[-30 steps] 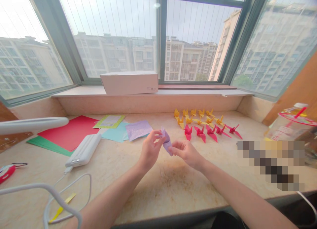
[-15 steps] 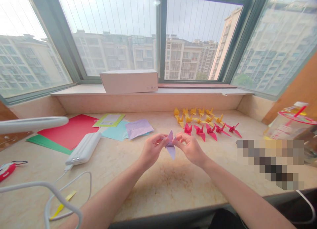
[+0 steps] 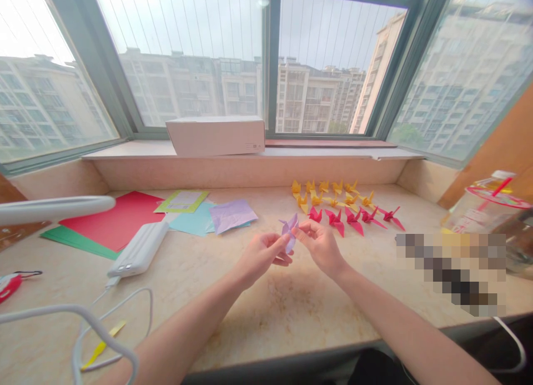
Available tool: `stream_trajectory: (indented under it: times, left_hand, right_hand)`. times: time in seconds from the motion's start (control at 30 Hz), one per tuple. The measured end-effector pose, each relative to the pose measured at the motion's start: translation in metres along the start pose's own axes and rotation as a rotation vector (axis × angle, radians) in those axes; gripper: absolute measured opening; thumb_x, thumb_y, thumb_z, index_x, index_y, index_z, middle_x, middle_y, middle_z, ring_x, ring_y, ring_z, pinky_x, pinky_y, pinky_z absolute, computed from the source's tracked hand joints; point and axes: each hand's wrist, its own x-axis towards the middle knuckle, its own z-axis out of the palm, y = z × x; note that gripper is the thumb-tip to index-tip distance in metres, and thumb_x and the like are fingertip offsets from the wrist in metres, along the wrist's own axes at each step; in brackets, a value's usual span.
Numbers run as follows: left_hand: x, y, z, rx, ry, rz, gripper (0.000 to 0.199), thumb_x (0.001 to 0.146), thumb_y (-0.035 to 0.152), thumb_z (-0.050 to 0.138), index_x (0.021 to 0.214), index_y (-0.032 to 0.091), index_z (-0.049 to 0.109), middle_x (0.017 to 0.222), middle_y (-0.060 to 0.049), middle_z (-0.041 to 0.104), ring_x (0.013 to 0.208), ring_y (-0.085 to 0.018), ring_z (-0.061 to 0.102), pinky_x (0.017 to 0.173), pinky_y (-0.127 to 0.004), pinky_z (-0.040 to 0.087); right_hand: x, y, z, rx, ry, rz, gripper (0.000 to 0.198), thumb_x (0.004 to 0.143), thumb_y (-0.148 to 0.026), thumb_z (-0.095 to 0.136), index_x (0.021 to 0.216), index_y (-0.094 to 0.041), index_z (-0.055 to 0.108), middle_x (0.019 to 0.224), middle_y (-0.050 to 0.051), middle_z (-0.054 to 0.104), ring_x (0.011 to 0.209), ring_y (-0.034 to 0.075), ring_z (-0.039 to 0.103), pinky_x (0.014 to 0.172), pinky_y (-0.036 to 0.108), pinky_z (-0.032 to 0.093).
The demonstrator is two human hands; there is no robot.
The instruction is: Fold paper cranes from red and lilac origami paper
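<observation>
A small lilac paper crane (image 3: 291, 238) is held above the counter between both hands. My left hand (image 3: 266, 254) pinches it from the left, thumb on top and fingers beneath. With thumb and forefinger, my right hand (image 3: 318, 243) grips its right side. One pointed tip of the crane stands up past the fingertips; parts of its body are hidden by the fingers. Just behind the right hand is a row of red paper cranes (image 3: 353, 223), and farther back stand several yellow paper cranes (image 3: 333, 188).
Lilac paper (image 3: 234, 215) and light blue sheets (image 3: 194, 218) lie left of the hands, beside red sheets (image 3: 112, 221) and green ones (image 3: 79, 243). A white power bank (image 3: 139, 249) with a cable sits nearer. At right stands a clear plastic cup (image 3: 478, 210). A white box (image 3: 215, 138) rests on the sill.
The lilac crane has been turned in the fingers, from facing me with its points up and down to a sideways tilt. My left hand's fingers have moved under it.
</observation>
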Motion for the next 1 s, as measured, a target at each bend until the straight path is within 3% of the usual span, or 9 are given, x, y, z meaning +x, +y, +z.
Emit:
stream_trajectory:
  times: [0.1,0.27,0.37,0.53,0.7,0.83,1.0]
  left_hand:
    - [-0.001,0.000,-0.001,0.013,-0.012,0.016,0.043,0.080,0.052,0.070,0.084,0.010,0.067,0.079,-0.009,0.072,0.069,-0.017,0.069,0.070,-0.031,0.058]
    - [-0.001,0.001,-0.002,0.050,-0.029,0.041,0.037,0.082,0.048,0.069,0.080,0.011,0.066,0.077,-0.008,0.072,0.065,-0.015,0.069,0.065,-0.027,0.056]
    - [-0.001,-0.001,-0.001,0.082,-0.062,0.049,0.037,0.083,0.048,0.068,0.078,0.011,0.067,0.074,-0.007,0.072,0.061,-0.014,0.068,0.062,-0.026,0.054]
    - [0.001,-0.004,-0.003,0.105,-0.060,0.059,0.036,0.083,0.048,0.068,0.077,0.012,0.067,0.075,-0.007,0.072,0.059,-0.014,0.066,0.058,-0.025,0.052]
    - [0.001,-0.001,-0.003,0.134,-0.081,0.066,0.036,0.083,0.047,0.068,0.077,0.012,0.068,0.074,-0.007,0.072,0.059,-0.013,0.066,0.058,-0.024,0.051]
    - [0.000,-0.003,-0.003,0.136,-0.132,0.079,0.032,0.082,0.044,0.069,0.079,0.012,0.069,0.076,-0.007,0.073,0.062,-0.014,0.066,0.061,-0.024,0.050]
    - [0.001,-0.005,-0.003,0.148,-0.142,0.107,0.029,0.081,0.041,0.070,0.077,0.013,0.069,0.077,-0.007,0.075,0.065,-0.014,0.066,0.064,-0.025,0.050]
  right_hand:
    - [0.000,0.000,-0.002,0.003,-0.056,-0.043,0.036,0.084,-0.053,0.065,0.081,-0.018,0.069,0.078,0.005,0.069,0.076,0.020,0.061,0.072,0.032,0.045]
    - [0.004,0.000,-0.009,0.047,0.054,0.001,0.042,0.083,-0.057,0.065,0.098,-0.017,0.068,0.089,0.007,0.070,0.077,0.019,0.061,0.071,0.031,0.046]
    - [0.006,-0.001,-0.014,0.059,-0.031,0.016,0.046,0.081,-0.057,0.067,0.104,-0.017,0.068,0.093,0.009,0.072,0.083,0.021,0.064,0.076,0.033,0.048]
    - [0.003,-0.005,-0.019,-0.011,-0.086,-0.031,0.050,0.087,-0.062,0.056,0.098,-0.016,0.073,0.085,0.008,0.071,0.083,0.023,0.064,0.078,0.036,0.048]
    - [0.003,-0.011,-0.019,-0.016,-0.134,-0.045,0.038,0.081,-0.055,0.069,0.092,-0.018,0.075,0.085,0.006,0.073,0.081,0.022,0.064,0.080,0.035,0.047]
    - [0.006,-0.012,-0.020,0.102,-0.073,0.021,0.036,0.084,-0.052,0.065,0.078,-0.018,0.074,0.072,0.003,0.070,0.068,0.018,0.060,0.070,0.031,0.045]
    - [0.010,-0.009,-0.022,0.274,-0.059,0.149,0.039,0.082,-0.055,0.066,0.071,-0.017,0.070,0.071,0.005,0.069,0.065,0.016,0.059,0.069,0.030,0.046]
